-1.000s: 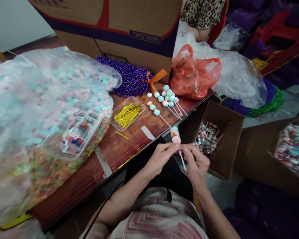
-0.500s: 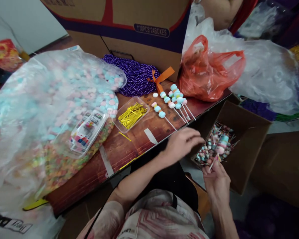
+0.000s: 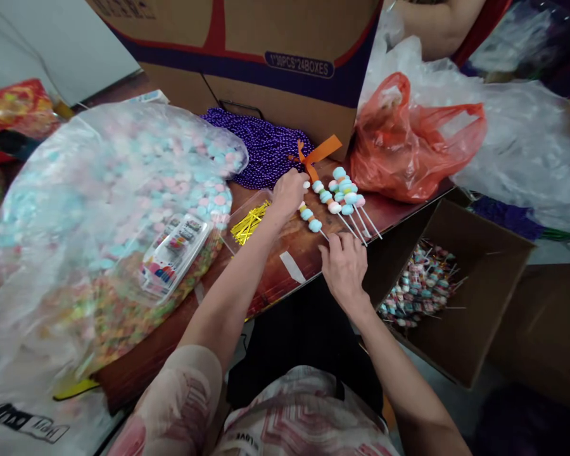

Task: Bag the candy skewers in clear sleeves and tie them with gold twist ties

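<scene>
My left hand [image 3: 289, 193] reaches over the table, its closed fingertips at a small white marshmallow [image 3: 306, 185]. My right hand [image 3: 346, 263] is at the table's front edge, fingers curled on the stick end of a marshmallow skewer [image 3: 308, 216] with blue and orange pieces. Beside that lies a second skewer [image 3: 327, 197], its top pieces close to the white marshmallow. Several more skewers [image 3: 346, 189] are bunched to its right, sticks pointing toward me. A clear tray [image 3: 228, 235] of gold twist ties [image 3: 249, 223] sits left of my left hand, partly hidden by my forearm.
A large clear bag [image 3: 123, 164] of pastel candies covers the table's left. Behind are purple beads [image 3: 261, 149] and a big carton [image 3: 247, 76]. An orange plastic bag [image 3: 408, 149] stands right. Below, an open box [image 3: 484, 304] holds many skewers. Another person's arm [image 3: 437, 25] shows behind.
My right hand has let a wrapped skewer go into the open box and moved left to the table skewer. The left hand has reached forward to the white marshmallow. The view shifted slightly.
</scene>
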`<state>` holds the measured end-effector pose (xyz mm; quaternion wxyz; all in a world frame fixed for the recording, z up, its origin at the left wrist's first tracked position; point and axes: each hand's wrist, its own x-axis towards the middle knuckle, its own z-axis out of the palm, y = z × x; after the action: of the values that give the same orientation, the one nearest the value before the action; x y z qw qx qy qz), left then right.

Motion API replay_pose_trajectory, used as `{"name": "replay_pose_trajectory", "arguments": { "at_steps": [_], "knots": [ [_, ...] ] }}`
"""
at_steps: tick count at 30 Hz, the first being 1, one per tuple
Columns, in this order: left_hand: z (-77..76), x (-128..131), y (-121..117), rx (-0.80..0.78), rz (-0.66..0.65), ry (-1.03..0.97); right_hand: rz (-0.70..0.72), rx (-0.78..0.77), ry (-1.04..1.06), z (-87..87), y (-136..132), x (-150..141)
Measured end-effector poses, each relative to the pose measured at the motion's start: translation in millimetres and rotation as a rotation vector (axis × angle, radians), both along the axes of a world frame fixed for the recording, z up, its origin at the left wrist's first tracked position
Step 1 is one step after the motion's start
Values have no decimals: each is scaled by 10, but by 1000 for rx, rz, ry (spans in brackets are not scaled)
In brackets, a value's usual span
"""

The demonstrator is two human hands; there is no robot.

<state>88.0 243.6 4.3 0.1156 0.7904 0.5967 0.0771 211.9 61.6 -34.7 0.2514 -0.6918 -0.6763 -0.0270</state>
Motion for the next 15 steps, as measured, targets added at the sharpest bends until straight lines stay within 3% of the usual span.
{"name": "replay_pose_trajectory", "arguments": {
  "at_steps": [3,6,10,15],
  "knots": [
    [5,9,6,0,19,-97,-19,-65,-38,-31,162,-16],
    [59,-59,-107,-63,33,-373,29,-50,21,-6,163,54],
    [107,-188,-514,-172,17,-781,88,67,213,71,-83,237],
    [-48,-204,-1123,-157,45,-853,153,129,483,137,-505,399]
  ]
}}
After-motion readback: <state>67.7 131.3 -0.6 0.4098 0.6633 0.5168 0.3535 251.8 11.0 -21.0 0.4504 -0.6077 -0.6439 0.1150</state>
